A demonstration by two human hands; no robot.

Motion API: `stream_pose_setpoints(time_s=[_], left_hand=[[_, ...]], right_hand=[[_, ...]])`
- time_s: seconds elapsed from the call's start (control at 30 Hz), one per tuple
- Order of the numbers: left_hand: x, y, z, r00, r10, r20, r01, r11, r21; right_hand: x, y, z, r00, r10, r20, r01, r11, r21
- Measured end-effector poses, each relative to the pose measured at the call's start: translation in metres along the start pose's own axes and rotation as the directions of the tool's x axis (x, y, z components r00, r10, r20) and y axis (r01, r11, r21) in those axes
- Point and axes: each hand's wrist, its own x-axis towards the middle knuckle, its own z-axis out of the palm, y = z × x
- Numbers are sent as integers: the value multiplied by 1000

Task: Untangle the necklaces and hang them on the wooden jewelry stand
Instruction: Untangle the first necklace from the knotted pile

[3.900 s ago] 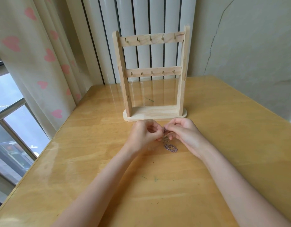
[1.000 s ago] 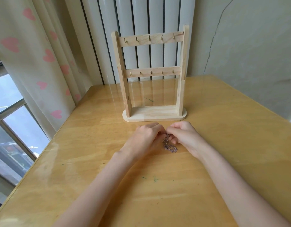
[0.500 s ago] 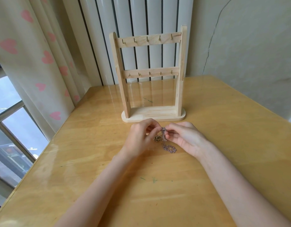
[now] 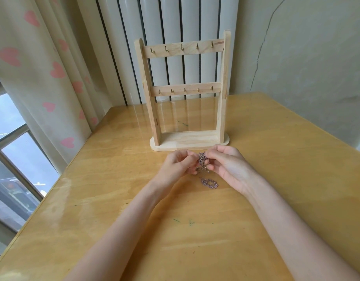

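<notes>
**Knot of chains worked loose just in front of the empty stand**

Both hands meet over the glossy yellow wooden counter (image 4: pixel 276 159), close to the base of the pale two-bar wooden jewelry stand (image 4: pixel 183 94). The left hand (image 4: pixel 176 166) and the right hand (image 4: pixel 225 164) each pinch the small tangled clump of dull silver-purple necklaces (image 4: pixel 202 162) from opposite sides, fingers curled in on it, thumbs and fingertips doing the holding. Held up off the surface like this, the knot can be pulled apart from two directions while the loose end hangs free; that trailing loop of chain (image 4: pixel 209 183) lies on the counter just below the hands. How many necklaces are caught in the clump is too fine to tell from this view.

The stand sits upright just beyond the hands, well placed for a short reach once a chain comes free. Its small brass hooks (image 4: pixel 182 47) on the upper and lower bars carry nothing, so the hanging has not begun. The step in hand looks to be the untangling itself, early in the task.
</notes>
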Motion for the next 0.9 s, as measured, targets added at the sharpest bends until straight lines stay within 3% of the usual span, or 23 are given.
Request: stream_pose_setpoints(time_s=[0.07,0.23,0.4,0.53,0.67,0.9], left_hand=[[1,-1,-2,999,33,-19,-31,996,82],[5,-1,-5,943,334,-8,-310,884,350],[4,-1,-4,927,374,-23,-320,822,471],[3,5,-9,965,241,-100,-224,962,154],[1,4,-10,994,20,-103,-36,988,-149],[4,5,-2,969,-58,-242,26,991,-134]], right_hand=[[0,0,-1,1000,3,-9,-3,1000,-13],[0,2,-1,999,-9,-47,4,995,-103],[-1,2,-2,999,-48,-12,46,993,-105],[0,-2,-6,996,-79,41,82,994,-69],[-1,1,-5,992,-72,99,96,959,-266],[-2,2,-3,992,-40,121,87,905,-417]])
